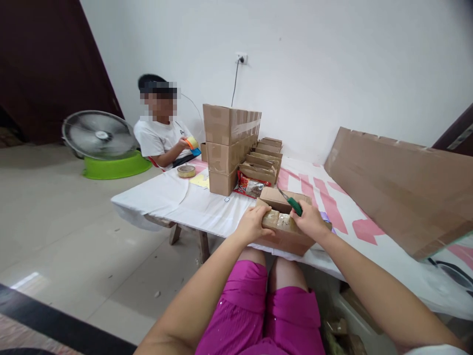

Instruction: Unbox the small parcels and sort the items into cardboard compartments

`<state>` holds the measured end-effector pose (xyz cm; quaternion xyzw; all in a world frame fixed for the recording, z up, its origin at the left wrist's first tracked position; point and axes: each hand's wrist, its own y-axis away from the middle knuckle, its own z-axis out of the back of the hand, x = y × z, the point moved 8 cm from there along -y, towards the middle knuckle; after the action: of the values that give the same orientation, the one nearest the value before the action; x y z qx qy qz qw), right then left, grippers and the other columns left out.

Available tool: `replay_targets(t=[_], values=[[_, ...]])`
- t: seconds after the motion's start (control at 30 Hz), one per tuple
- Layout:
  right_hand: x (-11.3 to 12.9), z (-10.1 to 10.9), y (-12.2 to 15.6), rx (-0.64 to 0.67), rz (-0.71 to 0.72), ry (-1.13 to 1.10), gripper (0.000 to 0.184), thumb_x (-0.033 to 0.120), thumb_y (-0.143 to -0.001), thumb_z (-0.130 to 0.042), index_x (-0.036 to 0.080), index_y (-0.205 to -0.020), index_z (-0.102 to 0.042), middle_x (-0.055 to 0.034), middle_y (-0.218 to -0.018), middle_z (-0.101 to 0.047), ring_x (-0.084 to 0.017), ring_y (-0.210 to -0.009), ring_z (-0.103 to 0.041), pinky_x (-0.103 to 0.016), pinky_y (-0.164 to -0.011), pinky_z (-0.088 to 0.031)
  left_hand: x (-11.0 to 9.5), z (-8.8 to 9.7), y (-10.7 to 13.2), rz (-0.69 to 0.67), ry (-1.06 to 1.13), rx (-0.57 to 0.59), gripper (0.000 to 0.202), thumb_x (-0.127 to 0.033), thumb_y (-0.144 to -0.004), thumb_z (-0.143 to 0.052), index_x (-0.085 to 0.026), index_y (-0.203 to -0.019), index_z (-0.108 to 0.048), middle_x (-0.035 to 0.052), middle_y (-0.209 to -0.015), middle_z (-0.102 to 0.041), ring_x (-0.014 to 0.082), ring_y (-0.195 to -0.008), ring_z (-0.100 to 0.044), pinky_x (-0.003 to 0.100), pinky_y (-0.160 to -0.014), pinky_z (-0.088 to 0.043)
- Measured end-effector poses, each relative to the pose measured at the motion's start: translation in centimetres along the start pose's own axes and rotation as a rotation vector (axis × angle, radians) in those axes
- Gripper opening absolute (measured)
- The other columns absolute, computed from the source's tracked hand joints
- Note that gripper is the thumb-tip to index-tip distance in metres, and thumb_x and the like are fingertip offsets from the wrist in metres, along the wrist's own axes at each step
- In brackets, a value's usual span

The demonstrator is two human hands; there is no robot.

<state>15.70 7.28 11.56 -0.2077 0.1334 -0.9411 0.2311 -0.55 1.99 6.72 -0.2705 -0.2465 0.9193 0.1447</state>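
At the table's near edge stands a cardboard box (286, 240) with its back flap raised and clear-wrapped, pale brown contents (278, 220) showing at the top. My left hand (254, 222) grips the box's left end, thumb on the near side and fingers over the rim. In my right hand (308, 220) is a green-handled knife (294, 206), its thin metal blade pointing up and away to the left. That hand is closed round the handle, above the box's right end. A red printed food packet (253, 186) lies just behind the box.
Taped boxes (223, 155) are stacked at the table's middle, beside a row of open boxes (264, 162). A tape roll (186, 171) lies at left. Across the table sits a person (162, 133) holding tape. A large cardboard sheet (399, 182) stands at right; a fan (101, 135) at left.
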Motion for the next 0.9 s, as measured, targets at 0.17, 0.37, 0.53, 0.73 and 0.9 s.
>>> replay_targets(t=[0.17, 0.37, 0.53, 0.73, 0.9], values=[[-1.1, -0.3, -1.0, -0.036, -0.085, -0.073, 0.003, 0.021, -0.076, -0.057, 0.022, -0.078, -0.059, -0.0008, -0.074, -0.065, -0.017, -0.07, -0.06, -0.026, -0.063, -0.041, 0.0, 0.1, -0.2, 0.016, 0.016, 0.019, 0.078, -0.037, -0.051, -0.088, -0.02, -0.118, -0.051, 0.0096, -0.121, -0.063, 0.0297, -0.114, -0.058, 0.042, -0.099, -0.042], [-1.9, -0.3, -1.3, -0.072, -0.118, -0.161, 0.006, 0.02, -0.071, -0.059, 0.021, -0.076, -0.06, 0.001, -0.072, -0.065, -0.015, -0.066, -0.059, -0.026, -0.062, -0.043, -0.1, 0.4, -0.2, 0.019, 0.036, 0.022, 0.077, -0.036, -0.051, -0.088, -0.022, -0.118, -0.052, 0.0085, -0.119, -0.064, 0.0296, -0.113, -0.059, 0.043, -0.099, -0.042], [-2.7, -0.5, -1.8, -0.112, -0.128, -0.253, 0.007, 0.017, -0.069, -0.059, 0.021, -0.074, -0.057, 0.0018, -0.067, -0.065, -0.014, -0.061, -0.06, -0.024, -0.059, -0.046, -0.2, 0.4, -0.1, 0.016, 0.033, 0.029, 0.078, -0.036, -0.052, -0.089, -0.02, -0.118, -0.051, 0.0101, -0.12, -0.064, 0.0297, -0.113, -0.059, 0.044, -0.099, -0.042], [-6.8, 4.4, -2.4, -0.291, -0.181, -0.298, 0.012, 0.023, -0.073, -0.057, 0.017, -0.084, -0.056, -0.0017, -0.071, -0.067, -0.015, -0.064, -0.061, -0.027, -0.063, -0.048, -0.5, 0.6, 0.1, 0.027, 0.004, 0.036, 0.076, -0.034, -0.051, -0.089, -0.02, -0.116, -0.053, 0.0103, -0.118, -0.065, 0.0298, -0.111, -0.06, 0.043, -0.098, -0.043], [-14.7, 9.6, 1.1, -0.346, -0.278, -0.173, 0.013, 0.023, -0.068, -0.061, 0.017, -0.08, -0.059, -0.0037, -0.082, -0.068, -0.015, -0.073, -0.06, -0.028, -0.071, -0.046, -0.5, 0.5, 0.2, 0.008, -0.023, 0.033, 0.073, -0.034, -0.055, -0.087, -0.019, -0.117, -0.052, 0.0104, -0.119, -0.065, 0.0296, -0.111, -0.061, 0.042, -0.096, -0.044]])
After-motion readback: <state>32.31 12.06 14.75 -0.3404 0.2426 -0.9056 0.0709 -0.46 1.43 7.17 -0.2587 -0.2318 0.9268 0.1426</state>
